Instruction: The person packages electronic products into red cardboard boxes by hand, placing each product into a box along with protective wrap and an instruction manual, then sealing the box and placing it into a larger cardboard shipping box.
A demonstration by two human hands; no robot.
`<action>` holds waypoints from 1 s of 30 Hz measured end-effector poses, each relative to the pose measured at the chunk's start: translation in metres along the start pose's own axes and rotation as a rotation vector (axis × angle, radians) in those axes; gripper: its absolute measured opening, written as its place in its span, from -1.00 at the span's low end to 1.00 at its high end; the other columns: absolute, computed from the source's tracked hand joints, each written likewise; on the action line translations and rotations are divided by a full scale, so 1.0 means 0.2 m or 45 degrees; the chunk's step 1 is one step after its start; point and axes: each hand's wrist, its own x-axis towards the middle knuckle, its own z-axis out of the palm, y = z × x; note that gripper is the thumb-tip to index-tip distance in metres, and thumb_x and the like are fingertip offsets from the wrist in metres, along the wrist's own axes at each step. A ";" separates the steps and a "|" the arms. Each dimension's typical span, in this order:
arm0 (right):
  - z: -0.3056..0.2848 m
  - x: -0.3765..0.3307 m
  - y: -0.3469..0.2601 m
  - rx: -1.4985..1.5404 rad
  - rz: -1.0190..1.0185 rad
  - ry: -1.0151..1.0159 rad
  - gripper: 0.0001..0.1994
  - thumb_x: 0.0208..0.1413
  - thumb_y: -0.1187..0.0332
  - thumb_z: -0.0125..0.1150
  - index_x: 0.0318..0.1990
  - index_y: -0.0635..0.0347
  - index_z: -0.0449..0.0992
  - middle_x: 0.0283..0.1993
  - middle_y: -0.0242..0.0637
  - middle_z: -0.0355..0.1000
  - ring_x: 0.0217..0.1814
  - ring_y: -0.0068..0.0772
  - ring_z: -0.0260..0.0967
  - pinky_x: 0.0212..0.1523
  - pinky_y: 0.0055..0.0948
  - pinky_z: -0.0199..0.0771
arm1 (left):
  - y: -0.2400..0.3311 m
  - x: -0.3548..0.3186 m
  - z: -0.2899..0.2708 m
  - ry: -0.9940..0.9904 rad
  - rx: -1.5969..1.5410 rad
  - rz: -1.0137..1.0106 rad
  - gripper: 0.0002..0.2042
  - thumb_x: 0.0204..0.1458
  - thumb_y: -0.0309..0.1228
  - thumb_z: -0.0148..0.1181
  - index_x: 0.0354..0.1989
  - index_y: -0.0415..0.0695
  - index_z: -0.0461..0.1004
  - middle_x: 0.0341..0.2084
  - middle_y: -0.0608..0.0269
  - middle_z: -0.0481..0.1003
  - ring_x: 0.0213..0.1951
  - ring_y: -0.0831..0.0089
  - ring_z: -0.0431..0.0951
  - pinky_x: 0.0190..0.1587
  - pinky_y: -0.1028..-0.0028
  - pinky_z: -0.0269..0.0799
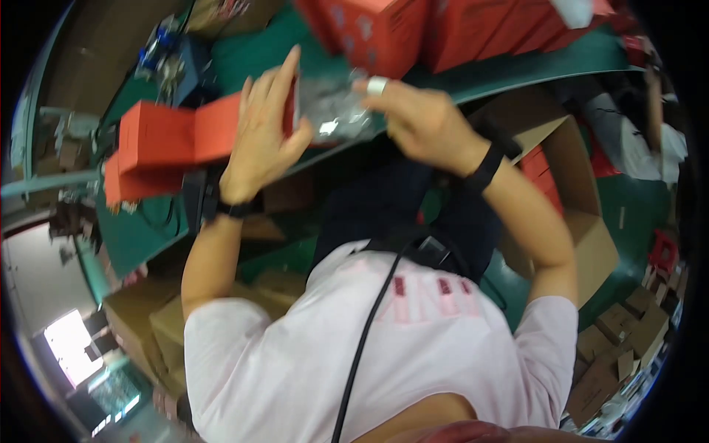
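A clear, shiny plastic bag (pixel 332 107), its contents too blurred to make out, lies over the table's near edge between my hands. The fingers of my right hand (pixel 425 118) are closed on the bag's right side, and one finger wears a white band. My left hand (pixel 264 129) is flat with the thumb apart, resting against the right end of a row of orange-red boxes (pixel 218 129). Part of the box under that hand is hidden by it.
Large orange-red boxes (pixel 473 29) stand along the far side of the green table (pixel 258 44). A blue container (pixel 193 74) sits at the back left. Beside my right arm is an open cardboard carton (pixel 580 170) holding red boxes. More cartons (pixel 140 310) are at the lower left.
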 end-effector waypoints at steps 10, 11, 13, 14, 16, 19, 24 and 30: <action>-1.07 0.41 -0.13 -1.103 0.280 0.544 -0.53 0.11 0.27 0.38 0.13 0.33 0.51 -0.01 -0.02 0.57 -0.09 -0.24 0.56 -0.07 -0.37 0.54 | 0.13 -0.05 -0.03 0.066 0.076 0.023 0.17 -0.22 -0.10 0.56 0.52 -0.19 -0.12 0.32 -0.08 0.24 0.40 -0.02 0.17 0.45 -0.09 -0.12; -1.09 0.42 -0.01 -1.193 0.344 0.528 -0.43 0.10 0.08 0.36 0.13 0.37 0.50 0.06 0.09 0.53 0.06 -0.09 0.54 0.05 -0.21 0.51 | 0.16 -0.03 -0.03 0.126 0.009 0.068 0.06 -0.20 -0.18 0.55 0.48 -0.19 0.03 0.31 -0.07 0.27 0.40 -0.02 0.16 0.45 -0.05 -0.08; -1.09 0.52 0.07 -1.274 0.898 0.115 -0.36 0.03 -0.05 0.38 0.04 0.41 0.55 0.01 0.14 0.55 0.03 0.03 0.54 0.04 -0.16 0.51 | 0.24 -0.01 -0.07 0.170 -0.098 0.180 -0.16 -0.14 -0.26 0.51 0.37 -0.20 0.26 0.27 -0.08 0.32 0.39 -0.03 0.20 0.43 0.01 0.01; -1.10 0.53 0.19 -1.165 1.035 -0.010 -0.36 0.00 -0.07 0.37 0.01 0.39 0.56 -0.04 0.14 0.56 -0.01 0.05 0.55 0.02 -0.16 0.52 | 0.31 0.00 -0.08 0.208 -0.268 0.237 -0.35 -0.08 -0.35 0.45 0.25 -0.20 0.42 0.20 -0.05 0.40 0.35 0.01 0.27 0.40 0.08 0.08; -1.05 0.53 0.38 -1.044 1.152 -0.132 -0.35 -0.03 -0.09 0.37 -0.01 0.38 0.57 -0.09 0.15 0.57 -0.05 0.08 0.56 0.00 -0.16 0.53 | 0.40 -0.02 -0.05 0.149 -0.782 0.264 -0.42 -0.04 -0.38 0.42 0.21 -0.23 0.45 0.15 0.01 0.46 0.32 0.09 0.33 0.38 0.13 0.13; -1.01 0.52 0.46 -0.836 1.017 -0.024 -0.40 -0.08 -0.03 0.37 -0.05 0.35 0.58 -0.18 0.13 0.58 -0.13 0.10 0.57 -0.04 -0.15 0.54 | 0.54 0.01 0.00 -0.001 -1.267 0.307 -0.45 0.02 -0.39 0.38 0.21 -0.33 0.43 0.11 0.00 0.49 0.30 0.17 0.36 0.38 0.22 0.12; -1.00 0.47 0.15 -0.916 0.556 0.279 -0.54 0.02 0.16 0.30 -0.01 0.33 0.54 -0.19 0.05 0.54 -0.11 0.08 0.53 -0.11 -0.15 0.53 | 0.66 0.17 0.08 -0.172 -2.176 0.103 -0.08 0.18 0.07 0.18 0.50 -0.24 -0.14 0.31 -0.19 0.26 0.32 -0.05 0.34 0.39 0.10 0.20; -0.76 0.22 -0.51 -1.102 -0.016 0.049 -0.29 -0.33 0.48 0.49 0.15 0.08 0.48 -0.14 -0.15 0.39 -0.17 -0.03 0.50 -0.17 -0.23 0.55 | 0.66 0.34 0.04 0.250 -2.503 -0.174 -0.34 0.24 0.13 0.08 0.30 -0.13 0.25 0.17 0.03 0.42 0.19 0.16 0.48 0.21 0.14 0.44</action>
